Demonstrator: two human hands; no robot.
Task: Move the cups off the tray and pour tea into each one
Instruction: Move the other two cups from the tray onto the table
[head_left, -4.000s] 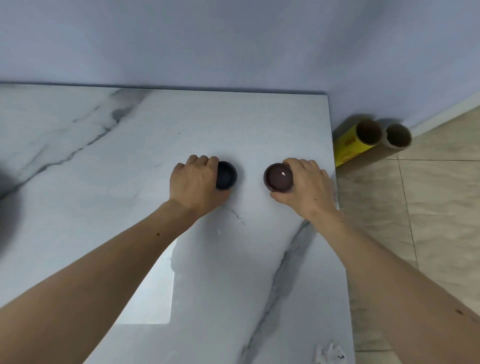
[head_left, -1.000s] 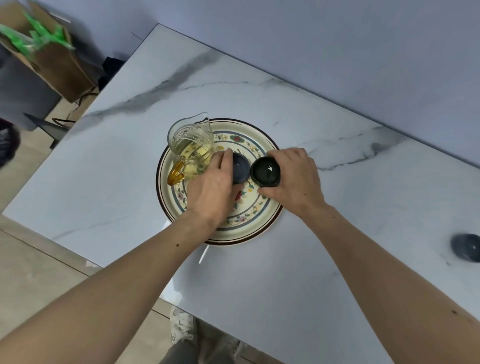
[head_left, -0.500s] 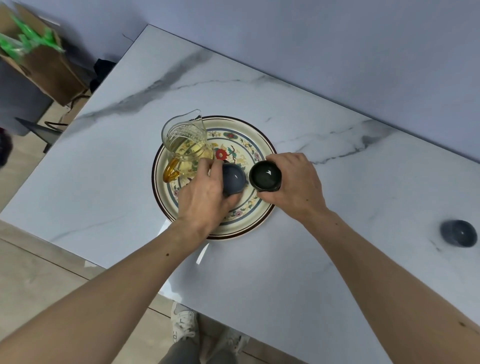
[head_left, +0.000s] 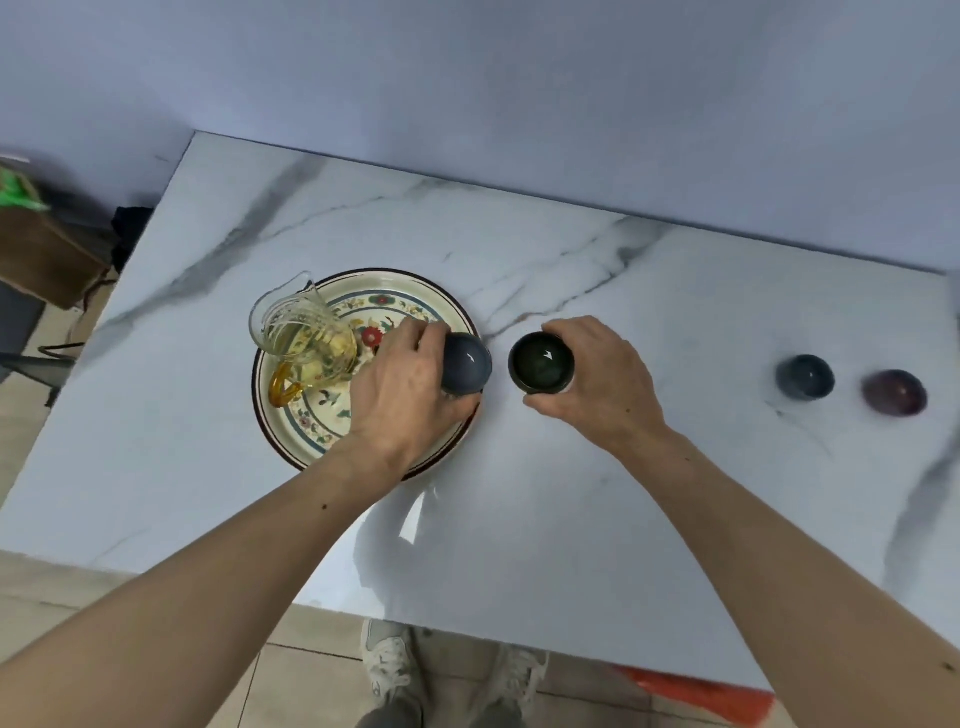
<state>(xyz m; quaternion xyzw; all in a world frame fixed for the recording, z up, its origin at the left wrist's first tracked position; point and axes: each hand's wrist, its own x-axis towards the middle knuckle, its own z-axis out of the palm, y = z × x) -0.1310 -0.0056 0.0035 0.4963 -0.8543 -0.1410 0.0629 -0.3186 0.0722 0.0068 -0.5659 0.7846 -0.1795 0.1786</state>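
My left hand (head_left: 402, 389) grips a grey-blue cup (head_left: 466, 362) over the right rim of the floral tray (head_left: 322, 431). Just right of the tray, my right hand (head_left: 602, 387) holds a dark green cup (head_left: 542, 362) above the marble table (head_left: 519, 519). A glass pitcher (head_left: 304, 338) with yellow tea and an amber handle stands on the tray's left side. Far to the right, a dark blue cup (head_left: 805, 378) and a purple-brown cup (head_left: 894, 392) sit on the table side by side.
A wall runs along the table's far edge. A brown cardboard box (head_left: 41, 254) with something green stands on the floor at the left. My shoes (head_left: 395, 670) show below the table's near edge, and an orange strip (head_left: 691, 691) lies beneath the table's right part.
Both hands have carried their cups to the right: the green one has left the tray, the grey-blue one is at its right rim. The view has swung right, showing the purple-brown cup.
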